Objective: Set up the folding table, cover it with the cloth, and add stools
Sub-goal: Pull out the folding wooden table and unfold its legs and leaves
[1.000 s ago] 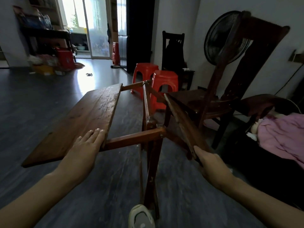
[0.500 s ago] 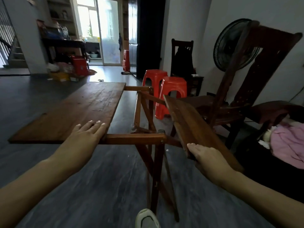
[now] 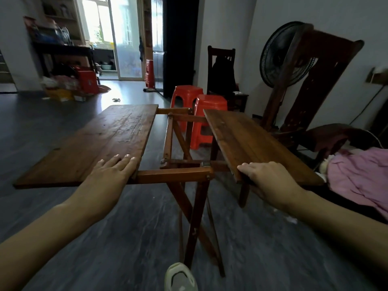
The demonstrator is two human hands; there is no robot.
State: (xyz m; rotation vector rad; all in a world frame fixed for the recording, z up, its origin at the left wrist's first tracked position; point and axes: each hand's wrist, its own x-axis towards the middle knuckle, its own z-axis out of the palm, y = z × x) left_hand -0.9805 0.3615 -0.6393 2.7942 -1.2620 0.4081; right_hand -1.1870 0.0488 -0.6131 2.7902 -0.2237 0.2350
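The wooden folding table [image 3: 178, 175] stands half unfolded on crossed legs. Its left leaf [image 3: 100, 141] lies flat and level. The right leaf [image 3: 252, 141] is nearly level, with a wide gap between the two. My left hand [image 3: 111, 173] rests flat on the near corner of the left leaf, fingers straight. My right hand [image 3: 270, 181] grips the near edge of the right leaf, thumb on top and fingers under it. Two red plastic stools [image 3: 206, 120] stand behind the table. A pink cloth [image 3: 361, 175] lies bunched at the right.
A dark wooden chair [image 3: 310, 85] and a black standing fan [image 3: 279, 57] stand close on the right. Another dark chair [image 3: 222, 74] is against the far wall. Boxes and clutter [image 3: 71, 85] sit at the back left. My shoe [image 3: 180, 278] is beside the table legs.
Both leaves have swung up from tilted to almost level. The right leaf rose most, lifted by my right hand. My left hand stays pressed on the left leaf.
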